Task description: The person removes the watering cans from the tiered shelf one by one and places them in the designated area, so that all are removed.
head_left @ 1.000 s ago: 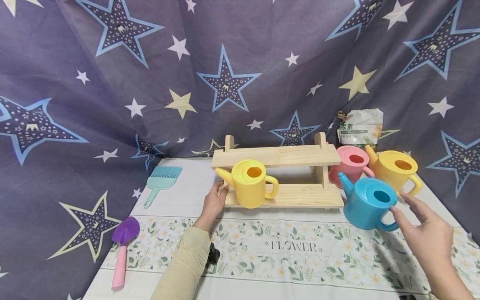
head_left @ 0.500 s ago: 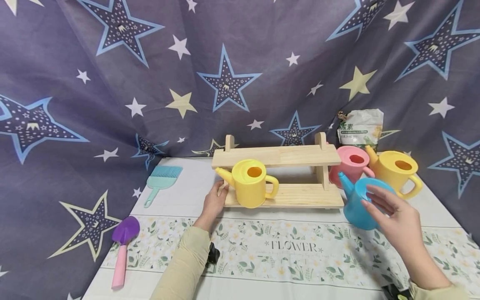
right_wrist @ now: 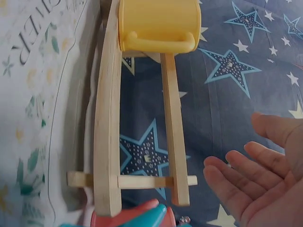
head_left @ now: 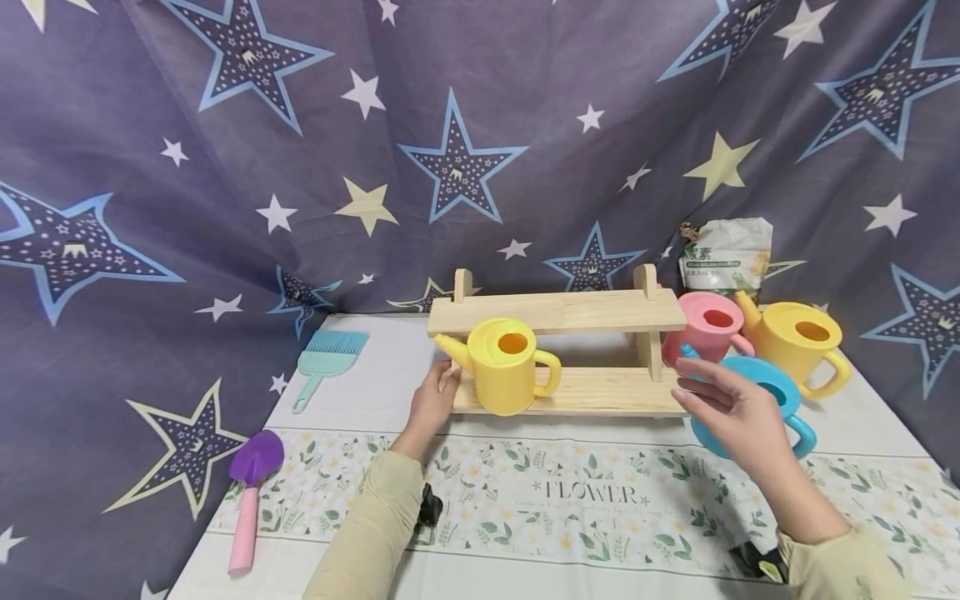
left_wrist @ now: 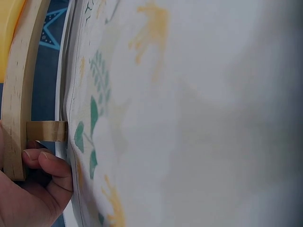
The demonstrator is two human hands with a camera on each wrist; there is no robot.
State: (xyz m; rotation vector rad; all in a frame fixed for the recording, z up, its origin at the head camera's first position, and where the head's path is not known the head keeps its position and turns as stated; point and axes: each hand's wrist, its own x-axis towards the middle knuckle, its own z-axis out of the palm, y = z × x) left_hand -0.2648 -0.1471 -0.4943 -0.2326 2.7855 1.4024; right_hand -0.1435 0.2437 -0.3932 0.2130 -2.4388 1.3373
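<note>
A two-tier wooden shelf point(head_left: 600, 392) stands mid-table with a yellow watering can point(head_left: 504, 371) on its lower board, spout to the left. My left hand point(head_left: 432, 402) grips the left end of that lower board; in the left wrist view its fingers point(left_wrist: 54, 165) curl under the wood point(left_wrist: 19, 90). My right hand point(head_left: 738, 412) is in front of a blue watering can point(head_left: 798, 433), covering part of it, near the shelf's right end. Its fingers are loosely extended and hold nothing, as the right hand point(right_wrist: 265, 175) in the right wrist view shows too.
Behind the blue can stand a pink watering can point(head_left: 701, 329) and an orange-yellow one point(head_left: 798, 342), with a white printed bag point(head_left: 727, 254) at the back. Left on the table lie a teal brush point(head_left: 327, 358) and a purple trowel with pink handle point(head_left: 247, 508).
My right hand has moved left from beside the blue watering can's handle, across the can, to the shelf's right end. My left hand keeps its grip, and the cans stay put.
</note>
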